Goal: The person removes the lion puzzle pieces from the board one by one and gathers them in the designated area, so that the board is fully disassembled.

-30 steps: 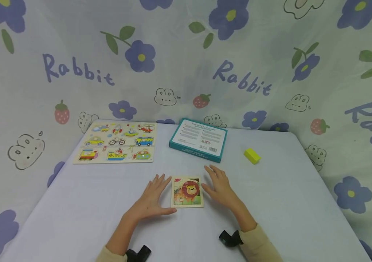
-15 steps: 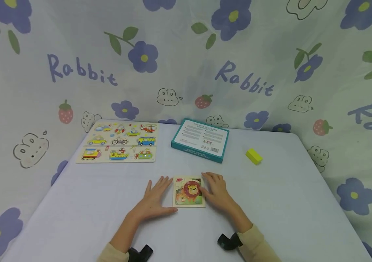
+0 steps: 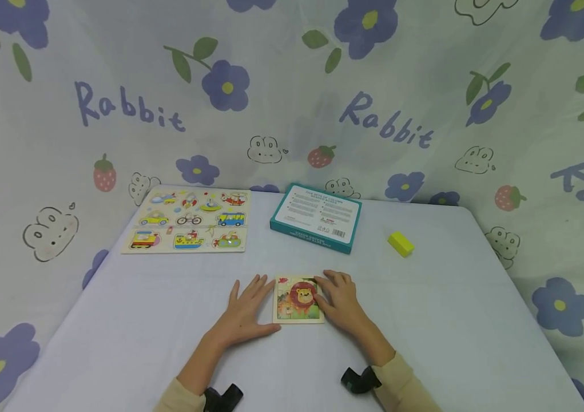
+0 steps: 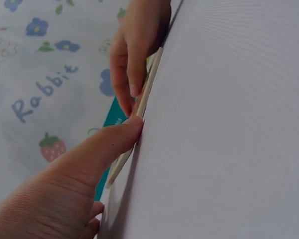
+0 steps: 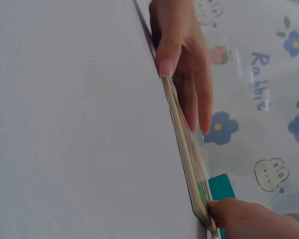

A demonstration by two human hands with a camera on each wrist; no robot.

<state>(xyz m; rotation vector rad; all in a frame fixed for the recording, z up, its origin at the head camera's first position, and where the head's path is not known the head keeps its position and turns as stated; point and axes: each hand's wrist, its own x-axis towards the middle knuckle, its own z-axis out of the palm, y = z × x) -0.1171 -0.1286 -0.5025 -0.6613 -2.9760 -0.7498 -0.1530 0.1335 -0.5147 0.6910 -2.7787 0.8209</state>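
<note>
A small square wooden jigsaw puzzle (image 3: 299, 309) with a lion picture lies flat on the table in the head view. Along its left side my left hand (image 3: 244, 313) is spread, index fingertip at the upper left and thumb at the lower left corner. In the left wrist view that thumb (image 4: 122, 133) rests at the puzzle's near edge (image 4: 152, 82). My right hand (image 3: 342, 300) lies over the right edge, fingers lightly bent near the upper right corner. The right wrist view shows its thumb (image 5: 226, 211) pressing the puzzle's face by the frame.
Behind on the left lies a vehicle puzzle board (image 3: 189, 224). A teal box (image 3: 317, 217) with a white printed label lies at the back middle, and a yellow block (image 3: 401, 244) right of it. A patterned curtain (image 3: 292, 86) hangs behind the white table (image 3: 425, 320).
My right hand has moved in from the right, and its thumb and fingers now overlap the puzzle's right edge. The left hand stays nearly in place. The head view has shifted slightly.
</note>
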